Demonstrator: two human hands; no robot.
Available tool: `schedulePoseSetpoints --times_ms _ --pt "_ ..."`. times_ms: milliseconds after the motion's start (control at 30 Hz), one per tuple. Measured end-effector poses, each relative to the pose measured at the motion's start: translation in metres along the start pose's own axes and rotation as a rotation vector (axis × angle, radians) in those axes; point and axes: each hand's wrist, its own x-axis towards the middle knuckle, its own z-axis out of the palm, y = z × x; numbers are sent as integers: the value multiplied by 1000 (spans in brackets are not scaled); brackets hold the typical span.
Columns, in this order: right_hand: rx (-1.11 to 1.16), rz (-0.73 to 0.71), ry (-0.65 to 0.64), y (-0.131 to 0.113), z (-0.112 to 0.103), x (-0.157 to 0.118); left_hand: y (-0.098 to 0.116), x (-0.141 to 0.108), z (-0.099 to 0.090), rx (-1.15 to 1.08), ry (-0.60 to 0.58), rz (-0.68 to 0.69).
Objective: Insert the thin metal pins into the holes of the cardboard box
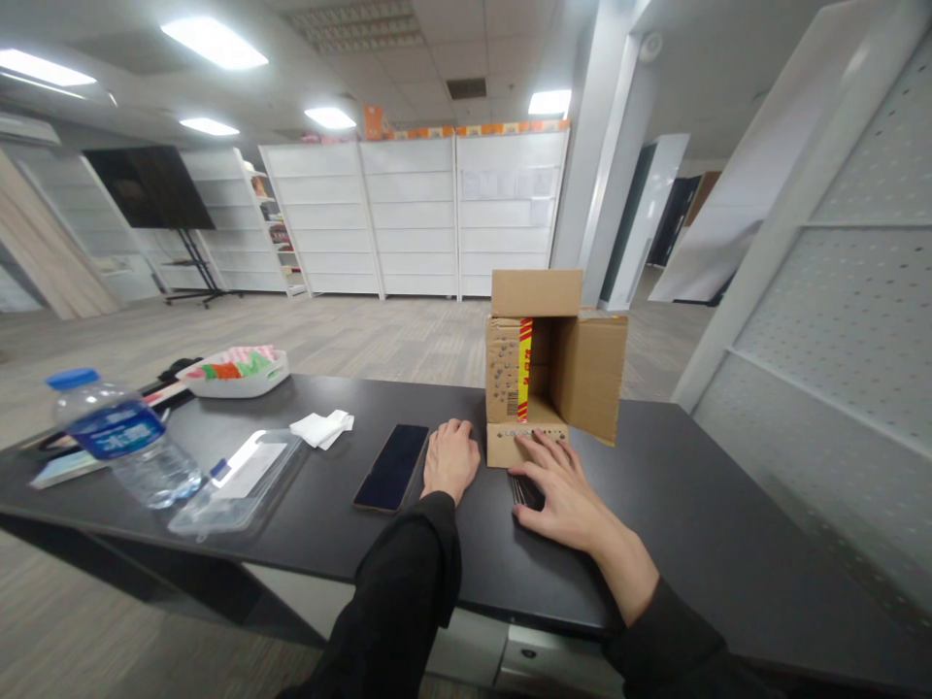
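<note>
My left hand (451, 460) rests on the dark table, its fingers curled under, just right of a black-screened phone (393, 468). An open cardboard box (504, 374) lies on its side in front of my hands, its mouth towards me and its flaps spread. My right hand (553, 485) reaches over the box's lower flap, with the longer fingers resting on it. Between its thumb and index finger sits a dark object with thin light lines (518, 490); the palm hides most of it. The inside of the box that shows is bare cardboard.
Left on the table (699, 505) are a blue-capped water bottle (131, 442), a clear plastic case (244, 483), crumpled white tissue (322, 428) and a white basket (237, 381) holding colourful packets. A perforated white panel (859, 291) stands along the right side.
</note>
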Motion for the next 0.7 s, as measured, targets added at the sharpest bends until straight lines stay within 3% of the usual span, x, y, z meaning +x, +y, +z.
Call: schedulePoseSetpoints --times_ms 700 --pt "-23 -13 43 -1 2 4 0 1 0 6 -3 4"
